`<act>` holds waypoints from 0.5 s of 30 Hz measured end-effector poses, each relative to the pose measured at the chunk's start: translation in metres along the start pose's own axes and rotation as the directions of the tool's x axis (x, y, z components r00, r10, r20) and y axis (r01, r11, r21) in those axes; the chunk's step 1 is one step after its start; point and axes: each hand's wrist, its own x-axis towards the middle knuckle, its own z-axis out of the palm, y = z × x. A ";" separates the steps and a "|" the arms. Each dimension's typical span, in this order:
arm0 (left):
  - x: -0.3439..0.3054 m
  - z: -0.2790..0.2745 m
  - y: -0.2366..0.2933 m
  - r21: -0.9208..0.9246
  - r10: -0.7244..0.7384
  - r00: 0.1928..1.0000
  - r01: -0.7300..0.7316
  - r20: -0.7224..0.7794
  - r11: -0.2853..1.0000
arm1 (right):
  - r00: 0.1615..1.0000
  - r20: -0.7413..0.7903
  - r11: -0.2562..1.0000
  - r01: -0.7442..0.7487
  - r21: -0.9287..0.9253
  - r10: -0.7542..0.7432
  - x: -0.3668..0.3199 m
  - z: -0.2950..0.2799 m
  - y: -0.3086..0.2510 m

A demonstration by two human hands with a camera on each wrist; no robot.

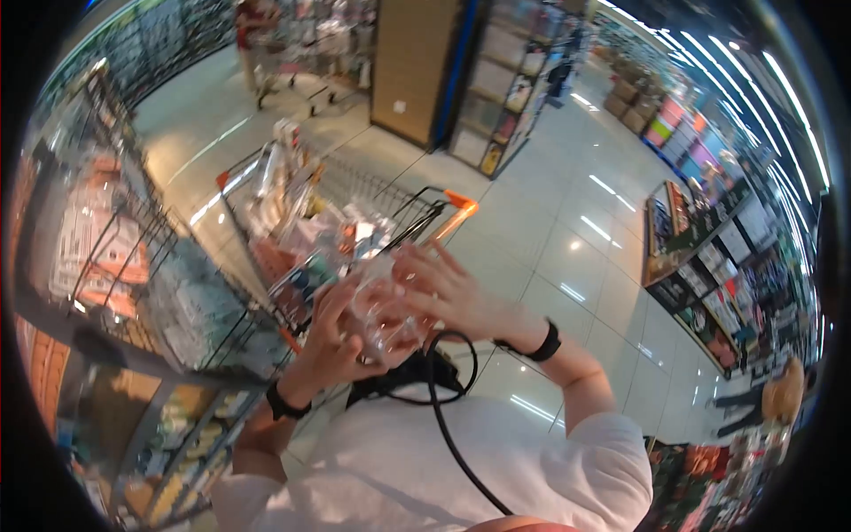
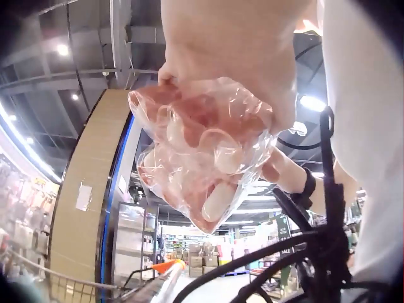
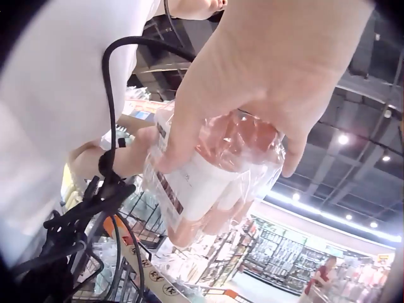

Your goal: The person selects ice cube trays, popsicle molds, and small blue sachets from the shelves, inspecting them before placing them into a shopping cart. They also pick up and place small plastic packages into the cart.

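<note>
A clear plastic package (image 1: 383,310) with pink contents is held between both hands in front of the chest. The left hand (image 1: 330,341) grips its left side, and the right hand (image 1: 456,297) grips the right side with fingers over the top. In the left wrist view, the shiny wrapped package (image 2: 202,151) hangs below the left hand (image 2: 230,44), showing several rounded pink and whitish shapes. The right wrist view has the right hand (image 3: 259,76) curled round the package (image 3: 208,183), where a white label with dark print shows.
A shopping cart (image 1: 461,206) with an orange-ended handle, loaded with packaged goods, stands just beyond the hands. Wire racks (image 1: 168,239) of packets are at the left, a wide pillar (image 1: 412,71) ahead, and display shelves (image 1: 700,266) at the right. Black cables cross near the chest.
</note>
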 end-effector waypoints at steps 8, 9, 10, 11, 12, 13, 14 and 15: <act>0.016 -0.024 -0.020 0.141 -0.476 0.879 0.467 0.035 0.873 | 0.991 0.064 0.993 0.120 0.009 -0.120 0.068 0.017 0.075; 0.011 -0.030 -0.020 0.208 -0.497 0.867 0.489 -0.015 0.847 | 0.993 -0.011 0.993 0.121 -0.004 -0.121 0.075 0.020 0.090; 0.003 -0.038 -0.019 0.271 -0.512 0.857 0.509 -0.067 0.817 | 0.989 -0.085 0.993 0.119 -0.021 -0.121 0.084 0.023 0.107; -0.006 -0.044 -0.017 0.332 -0.520 0.846 0.528 -0.120 0.782 | 0.988 -0.058 0.981 0.131 -0.145 -0.141 0.098 0.016 0.116; -0.017 -0.048 -0.012 0.298 -0.622 0.759 0.649 -0.194 0.700 | 0.987 -0.030 0.952 0.147 -0.270 -0.160 0.112 0.010 0.129; -0.030 -0.052 -0.006 0.254 -0.706 0.657 0.753 -0.264 0.607 | 0.998 -0.032 0.979 0.046 -0.199 -0.053 0.115 0.022 0.161; -0.042 -0.056 0.001 0.202 -0.772 0.545 0.838 -0.328 0.506 | 0.998 -0.028 0.990 -0.058 -0.131 0.054 0.116 0.039 0.194; -0.053 -0.058 0.011 0.232 -0.756 0.527 0.850 -0.388 0.474 | 0.988 0.078 0.973 -0.118 -0.197 0.135 0.123 0.051 0.211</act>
